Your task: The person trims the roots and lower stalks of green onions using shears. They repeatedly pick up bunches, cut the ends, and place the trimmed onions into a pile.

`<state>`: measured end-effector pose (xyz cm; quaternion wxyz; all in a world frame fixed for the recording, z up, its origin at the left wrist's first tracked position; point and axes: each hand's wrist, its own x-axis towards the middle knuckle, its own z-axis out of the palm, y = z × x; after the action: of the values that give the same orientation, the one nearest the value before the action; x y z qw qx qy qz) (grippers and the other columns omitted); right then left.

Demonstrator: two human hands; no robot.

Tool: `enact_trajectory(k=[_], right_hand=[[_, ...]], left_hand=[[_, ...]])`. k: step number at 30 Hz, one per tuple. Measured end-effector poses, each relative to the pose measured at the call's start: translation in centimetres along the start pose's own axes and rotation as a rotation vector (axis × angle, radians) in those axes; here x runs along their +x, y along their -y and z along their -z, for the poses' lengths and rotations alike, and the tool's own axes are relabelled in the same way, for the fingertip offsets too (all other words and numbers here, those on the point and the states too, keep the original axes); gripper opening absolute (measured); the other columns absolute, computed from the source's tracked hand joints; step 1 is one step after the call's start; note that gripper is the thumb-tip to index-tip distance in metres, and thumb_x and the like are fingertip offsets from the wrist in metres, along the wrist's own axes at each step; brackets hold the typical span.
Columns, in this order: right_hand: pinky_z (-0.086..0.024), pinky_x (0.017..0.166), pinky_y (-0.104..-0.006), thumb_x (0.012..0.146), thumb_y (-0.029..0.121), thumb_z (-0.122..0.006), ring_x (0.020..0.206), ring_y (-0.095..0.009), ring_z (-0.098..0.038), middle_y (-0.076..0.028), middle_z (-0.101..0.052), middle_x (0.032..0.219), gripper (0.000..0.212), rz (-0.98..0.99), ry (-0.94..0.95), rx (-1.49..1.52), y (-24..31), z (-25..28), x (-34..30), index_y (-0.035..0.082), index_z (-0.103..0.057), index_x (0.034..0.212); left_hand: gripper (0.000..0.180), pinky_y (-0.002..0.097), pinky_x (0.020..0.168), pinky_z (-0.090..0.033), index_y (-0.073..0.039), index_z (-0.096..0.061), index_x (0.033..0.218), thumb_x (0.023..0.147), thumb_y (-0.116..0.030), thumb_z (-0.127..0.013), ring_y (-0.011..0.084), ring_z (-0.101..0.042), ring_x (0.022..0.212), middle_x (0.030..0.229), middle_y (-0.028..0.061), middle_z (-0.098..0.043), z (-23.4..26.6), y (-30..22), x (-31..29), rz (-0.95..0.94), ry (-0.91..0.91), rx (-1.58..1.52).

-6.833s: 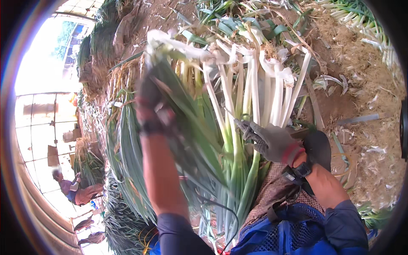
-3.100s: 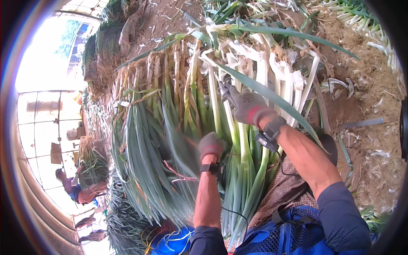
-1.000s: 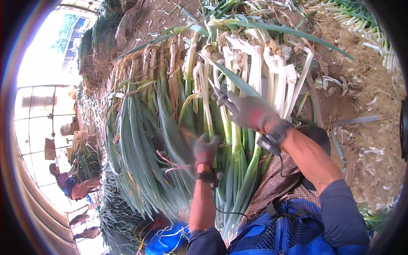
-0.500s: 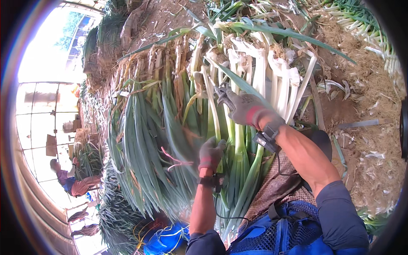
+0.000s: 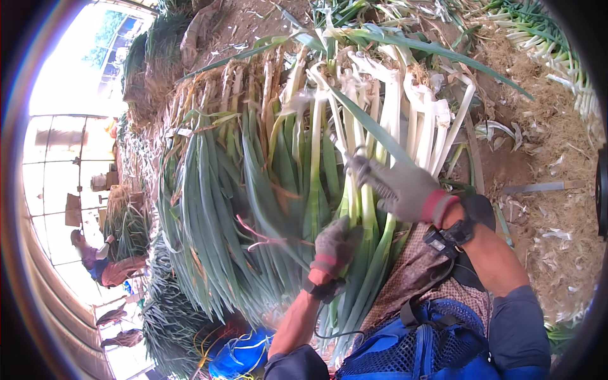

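A thick layer of large green onions (image 5: 215, 202) lies before me, roots at the far end and leaves toward me. Those on the left keep dry brown skins; several on the right show bare white stems (image 5: 392, 117). Low in the middle, my gloved left hand (image 5: 334, 246) is closed, its fingers curled at the green part of an onion (image 5: 354, 209). My right hand (image 5: 411, 193), gloved too, hovers above the pale stems to the right. Its fingers are blurred, with something small and dark at their tips that I cannot make out. One loose leaf (image 5: 373, 126) slants across the stems.
Dry roots and peelings (image 5: 557, 221) litter the ground at right, where a flat metal strip (image 5: 544, 187) lies. Peeled onions (image 5: 563, 44) are heaped at far right. A blue bundle (image 5: 239, 354) sits by my left arm. Another person (image 5: 104, 259) works at far left.
My right hand has drawn back toward me and to the right, off the upper stems. My left hand has shifted slightly right and nearer. Some stems between them have moved.
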<state>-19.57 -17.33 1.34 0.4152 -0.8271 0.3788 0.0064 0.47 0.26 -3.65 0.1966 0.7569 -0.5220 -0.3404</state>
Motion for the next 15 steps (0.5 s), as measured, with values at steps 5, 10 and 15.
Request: enact_trajectory(k=[5, 10, 15], right_hand=[[-0.055, 0.093, -0.0528, 0.089, 0.032, -0.075, 0.104, -0.047, -0.068, -0.025, -0.068, 0.114, 0.081, -0.160, -0.306, -0.021, -1.7, 0.7, -0.2, 0.008, -0.045, 0.160], [-0.055, 0.093, -0.0527, 0.089, 0.035, -0.076, 0.105, -0.046, -0.069, -0.026, -0.068, 0.113, 0.085, -0.114, -0.109, 0.014, -0.5, 0.2, -2.3, 0.012, -0.040, 0.163], [-0.056, 0.089, -0.0516, 0.086, 0.035, -0.080, 0.102, -0.045, -0.070, -0.026, -0.069, 0.110, 0.085, -0.028, -0.085, 0.062, 0.6, -1.1, -1.6, 0.009, -0.044, 0.159]], left_hand=[[0.029, 0.0482, 0.075, -0.055, -0.007, -0.070, 0.112, 0.096, -0.030, -0.075, 0.0389, -0.070, 0.085, 0.092, 0.0190, -0.069, -0.2, -2.8, -1.1, -0.189, 0.142, 0.138], [0.039, 0.0413, 0.089, -0.060, -0.003, -0.076, 0.117, 0.097, -0.037, -0.074, 0.0411, -0.073, 0.100, 0.110, 0.0205, -0.076, 2.2, 0.2, 4.6, 0.015, -0.047, -0.146], [0.031, 0.0487, 0.085, -0.059, -0.004, -0.070, 0.117, 0.091, -0.022, -0.072, 0.0399, -0.073, 0.098, 0.107, 0.0195, -0.075, 2.6, 5.3, 10.3, -0.008, -0.331, 0.652]])
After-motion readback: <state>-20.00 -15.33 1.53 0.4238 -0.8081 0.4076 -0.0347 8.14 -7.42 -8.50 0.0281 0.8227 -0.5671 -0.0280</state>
